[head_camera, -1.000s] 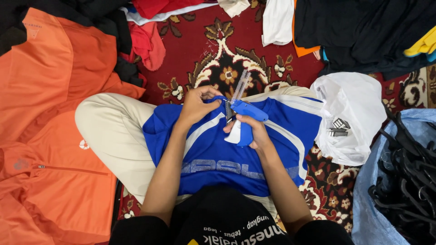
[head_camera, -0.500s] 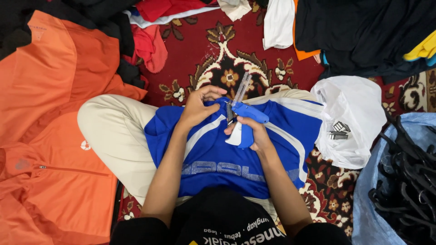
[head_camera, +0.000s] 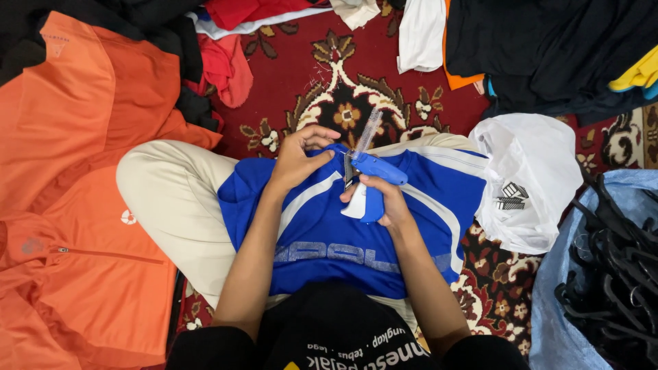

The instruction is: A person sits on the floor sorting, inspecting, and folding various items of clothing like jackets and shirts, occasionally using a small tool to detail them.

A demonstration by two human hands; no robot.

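Tagging step, it seems: right hand (head_camera: 387, 205) grips the blue tagging gun (head_camera: 373, 179); left hand (head_camera: 296, 159) pinches the blue jersey (head_camera: 329, 233) collar. Next likely needs steady needle alignment.

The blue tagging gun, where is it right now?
Centre of the head view: the blue tagging gun is in the right hand, over the blue jersey, beside the left hand.
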